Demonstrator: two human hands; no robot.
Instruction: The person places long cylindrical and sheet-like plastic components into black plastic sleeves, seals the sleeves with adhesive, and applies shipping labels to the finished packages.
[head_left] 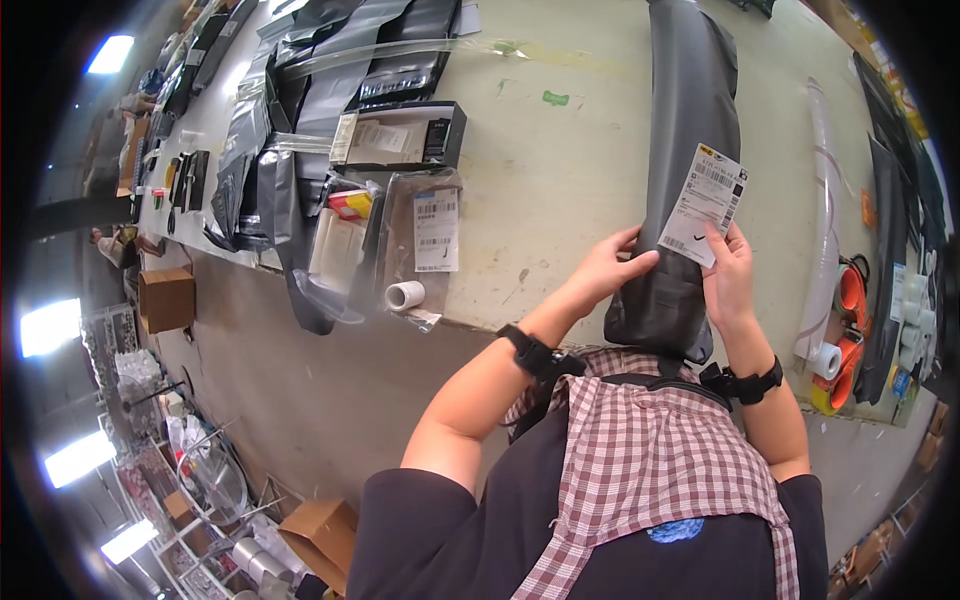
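Observation:
A long dark plastic-wrapped package (690, 80) lies lengthwise on the table, its near end close to my body. Against its left side is my left hand (607, 268), closed at the edge with the thumb over the top. My right hand (730, 275) pinches the lower right part of a white shipping label (703, 200) between thumb and fingers. The label lies slanted over the package, its upper right corner reaching past the edge. Whether it is stuck down, I cannot tell. Some fingers of both hands are hidden.
Dark plastic mailers (340, 60) pile up at the left, near an open box (400, 135) and a labelled clear bag (425, 235). To the right lie a clear film roll (820, 220), orange tape dispensers (850, 330) and white rolls (915, 320). The table's front edge (480, 325) runs before me.

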